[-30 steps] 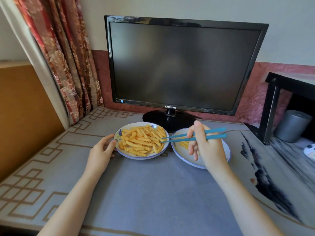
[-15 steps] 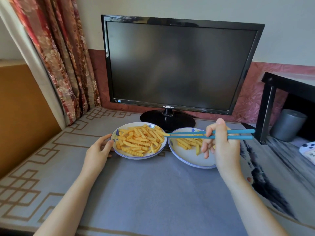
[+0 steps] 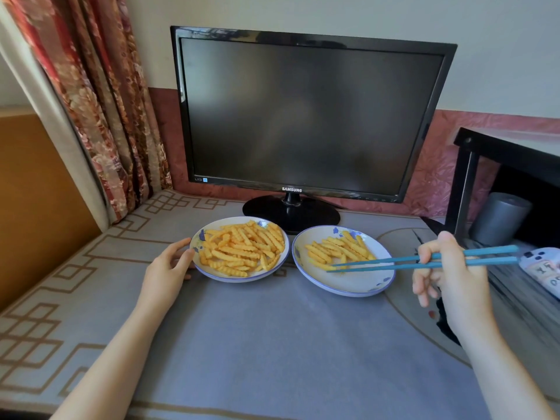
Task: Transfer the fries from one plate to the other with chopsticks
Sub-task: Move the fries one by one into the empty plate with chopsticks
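- The fries (image 3: pixel 242 250) mostly lie heaped on the left plate (image 3: pixel 239 279). A smaller batch lies on the right plate (image 3: pixel 348 283).
- The chopsticks (image 3: pixel 394 262) run nearly level and point left. Their tips are almost together over the right plate's near side, touching one fry; we cannot tell whether it is pinched.
- Our right hand (image 3: pixel 451 274) grips them, fingers (image 3: pixel 424 253) curled round the shafts, to the right of both plates.
- We judge the next pick lies leftward, with the heap roughly along the chopsticks' axis.
- Our left hand (image 3: pixel 168 268) rests against the left plate's rim, fingers relaxed, on the tabletop (image 3: pixel 272 344).
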{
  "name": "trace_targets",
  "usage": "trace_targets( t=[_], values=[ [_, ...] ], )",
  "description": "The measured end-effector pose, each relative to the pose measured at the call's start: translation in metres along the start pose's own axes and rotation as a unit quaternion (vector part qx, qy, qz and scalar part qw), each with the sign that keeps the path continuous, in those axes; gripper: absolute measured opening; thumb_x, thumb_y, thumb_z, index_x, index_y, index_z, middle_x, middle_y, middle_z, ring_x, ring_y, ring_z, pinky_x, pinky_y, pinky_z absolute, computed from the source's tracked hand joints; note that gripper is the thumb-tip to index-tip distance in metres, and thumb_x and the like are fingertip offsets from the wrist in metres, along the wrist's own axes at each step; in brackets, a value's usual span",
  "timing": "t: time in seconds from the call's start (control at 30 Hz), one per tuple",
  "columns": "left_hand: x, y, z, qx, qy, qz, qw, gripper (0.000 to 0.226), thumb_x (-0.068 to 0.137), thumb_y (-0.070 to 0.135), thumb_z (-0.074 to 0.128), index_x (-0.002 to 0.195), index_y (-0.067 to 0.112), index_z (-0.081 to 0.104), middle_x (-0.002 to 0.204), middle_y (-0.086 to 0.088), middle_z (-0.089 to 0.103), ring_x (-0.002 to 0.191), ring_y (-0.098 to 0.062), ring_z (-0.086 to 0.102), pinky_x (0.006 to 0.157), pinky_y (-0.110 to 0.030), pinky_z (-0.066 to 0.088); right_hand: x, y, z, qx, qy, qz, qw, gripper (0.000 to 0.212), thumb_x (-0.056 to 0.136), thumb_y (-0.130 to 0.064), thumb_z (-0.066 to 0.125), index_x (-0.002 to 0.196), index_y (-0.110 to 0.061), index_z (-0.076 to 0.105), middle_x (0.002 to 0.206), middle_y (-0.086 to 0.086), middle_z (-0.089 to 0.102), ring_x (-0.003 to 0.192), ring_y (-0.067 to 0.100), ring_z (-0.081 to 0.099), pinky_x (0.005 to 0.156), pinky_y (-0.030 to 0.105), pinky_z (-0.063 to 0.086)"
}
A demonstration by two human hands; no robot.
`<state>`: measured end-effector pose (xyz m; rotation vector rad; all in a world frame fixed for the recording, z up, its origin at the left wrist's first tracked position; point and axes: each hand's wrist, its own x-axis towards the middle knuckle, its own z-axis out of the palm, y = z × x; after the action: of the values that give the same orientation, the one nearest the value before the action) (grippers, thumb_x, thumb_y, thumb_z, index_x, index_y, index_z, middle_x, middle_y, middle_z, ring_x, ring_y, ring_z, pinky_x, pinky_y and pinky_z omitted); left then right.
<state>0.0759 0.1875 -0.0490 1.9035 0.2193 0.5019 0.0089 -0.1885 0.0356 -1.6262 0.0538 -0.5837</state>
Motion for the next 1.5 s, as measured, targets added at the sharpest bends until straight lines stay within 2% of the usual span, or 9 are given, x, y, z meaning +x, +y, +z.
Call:
trace_targets(
  t=[0.13, 0.23, 0.27, 0.4, 0.57, 0.73, 1.03, 1.37, 1.5],
  values=[
    [0.000, 0.000, 0.000, 0.002, 0.002, -0.001, 1.000, 0.030, 0.097, 0.017, 0.049, 0.126, 0.015, 0.058, 0.096, 0.000, 0.067, 0.079, -0.001, 0.061, 0.052, -0.004, 0.047, -0.001, 0.004, -0.005, -0.028, -0.026, 0.006, 0.999, 0.044, 0.102, -0.029, 0.031, 0.068, -0.006, 0.048, 0.038, 0.013, 0.048, 0.027, 0.019, 0.033, 0.034, 0.024, 0.016],
    [0.000, 0.001, 0.000, 0.007, 0.002, 0.001, 1.000, 0.030, 0.097, 0.017, 0.049, 0.126, 0.015, 0.058, 0.096, -0.001, 0.068, 0.077, -0.003, 0.061, 0.052, -0.003, 0.046, -0.001, 0.003, -0.007, -0.030, -0.030, 0.008, 0.999, 0.045, 0.101, -0.032, 0.032, 0.066, -0.012, 0.051, 0.040, 0.015, 0.048, 0.030, 0.020, 0.033, 0.037, 0.035, 0.009],
    [0.000, 0.001, 0.000, 0.009, 0.003, 0.002, 1.000, 0.030, 0.097, 0.017, 0.049, 0.126, 0.015, 0.058, 0.095, -0.002, 0.068, 0.076, -0.004, 0.061, 0.052, -0.003, 0.045, 0.000, 0.002, -0.006, -0.027, -0.027, 0.006, 0.999, 0.045, 0.101, -0.032, 0.033, 0.065, -0.012, 0.051, 0.041, 0.015, 0.048, 0.030, 0.020, 0.033, 0.037, 0.035, 0.011],
    [0.000, 0.001, 0.000, 0.012, 0.003, 0.004, 1.000, 0.030, 0.097, 0.019, 0.049, 0.126, 0.016, 0.058, 0.094, -0.001, 0.068, 0.074, -0.007, 0.061, 0.052, -0.003, 0.045, 0.002, -0.005, 0.008, 0.024, -0.019, -0.006, 1.000, 0.043, 0.102, -0.027, 0.032, 0.068, -0.006, 0.049, 0.038, 0.011, 0.047, 0.028, 0.019, 0.033, 0.034, 0.021, 0.023],
    [0.000, 0.001, -0.001, 0.003, 0.000, 0.000, 1.000, 0.031, 0.097, 0.019, 0.049, 0.127, 0.015, 0.057, 0.095, -0.001, 0.068, 0.076, -0.004, 0.061, 0.052, -0.003, 0.046, 0.001, -0.007, 0.043, 0.057, -0.063, -0.013, 0.996, 0.043, 0.102, -0.028, 0.032, 0.068, -0.007, 0.050, 0.039, 0.013, 0.047, 0.029, 0.020, 0.035, 0.035, 0.022, 0.024],
    [-0.001, 0.001, -0.001, 0.001, -0.004, 0.001, 1.000, 0.032, 0.097, 0.019, 0.048, 0.127, 0.015, 0.057, 0.094, 0.000, 0.068, 0.077, -0.003, 0.061, 0.053, -0.004, 0.047, 0.000, -0.011, 0.081, 0.060, -0.109, -0.011, 0.992, 0.043, 0.103, -0.025, 0.032, 0.069, -0.007, 0.050, 0.038, 0.011, 0.047, 0.028, 0.017, 0.038, 0.033, 0.017, 0.029],
    [-0.004, 0.007, -0.001, 0.004, 0.006, 0.002, 1.000, 0.030, 0.097, 0.016, 0.048, 0.125, 0.015, 0.058, 0.092, -0.005, 0.066, 0.069, -0.007, 0.059, 0.051, -0.002, 0.043, 0.006, 0.000, 0.112, 0.056, -0.150, -0.003, 0.987, 0.044, 0.103, -0.029, 0.034, 0.068, -0.009, 0.053, 0.042, 0.014, 0.050, 0.029, 0.020, 0.037, 0.034, 0.019, 0.032],
    [-0.002, 0.003, -0.001, 0.005, 0.001, 0.003, 1.000, 0.030, 0.097, 0.018, 0.048, 0.125, 0.016, 0.058, 0.094, -0.003, 0.068, 0.072, -0.006, 0.061, 0.052, -0.003, 0.045, 0.000, -0.008, 0.091, 0.070, -0.068, 0.010, 0.995, 0.047, 0.102, -0.029, 0.034, 0.063, -0.009, 0.048, 0.037, 0.011, 0.047, 0.029, 0.021, 0.037, 0.035, 0.016, 0.030],
    [0.000, 0.001, -0.001, 0.007, -0.001, 0.004, 1.000, 0.030, 0.097, 0.018, 0.048, 0.125, 0.016, 0.058, 0.096, -0.003, 0.068, 0.076, -0.005, 0.062, 0.053, -0.004, 0.046, -0.002, -0.013, 0.073, 0.088, -0.033, 0.007, 0.996, 0.045, 0.102, -0.027, 0.034, 0.063, -0.007, 0.046, 0.036, 0.010, 0.045, 0.028, 0.021, 0.037, 0.035, 0.019, 0.026]
  ],
)
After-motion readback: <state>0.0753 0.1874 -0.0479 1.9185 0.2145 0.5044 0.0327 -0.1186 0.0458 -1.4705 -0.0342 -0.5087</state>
